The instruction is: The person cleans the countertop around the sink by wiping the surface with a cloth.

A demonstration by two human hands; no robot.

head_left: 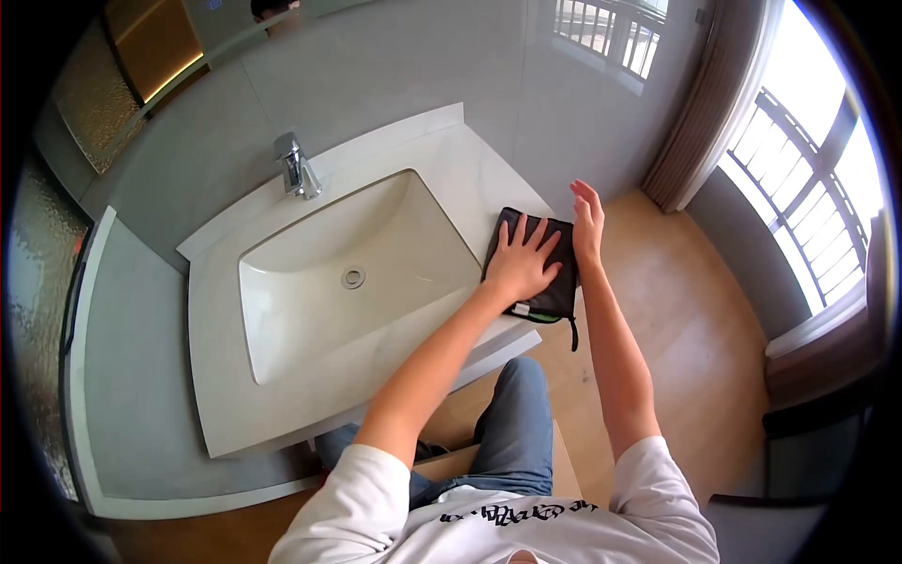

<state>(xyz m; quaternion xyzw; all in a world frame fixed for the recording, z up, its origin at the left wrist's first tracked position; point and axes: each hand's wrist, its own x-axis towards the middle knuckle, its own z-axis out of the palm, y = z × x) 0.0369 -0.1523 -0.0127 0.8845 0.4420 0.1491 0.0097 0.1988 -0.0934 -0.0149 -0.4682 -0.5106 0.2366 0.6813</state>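
Observation:
A dark zippered pouch (567, 252) lies flat on the right end of the white countertop (451, 150), with a strap hanging from its lower right corner and a bit of green at its lower edge. My left hand (522, 261) rests palm down on top of the pouch, its fingers spread. At the pouch's right edge is my right hand (588, 224), held upright on its side with the fingers extended and nothing in them. Whether it touches the pouch's edge is hard to tell.
Left of the pouch is a white sink basin (319, 301) with a chrome faucet (299, 169) behind it. A grey wall stands behind the counter. To the right are wooden floor (686, 320), a curtain (700, 103) and a window with railings. A dark chair-like object is at the lower right.

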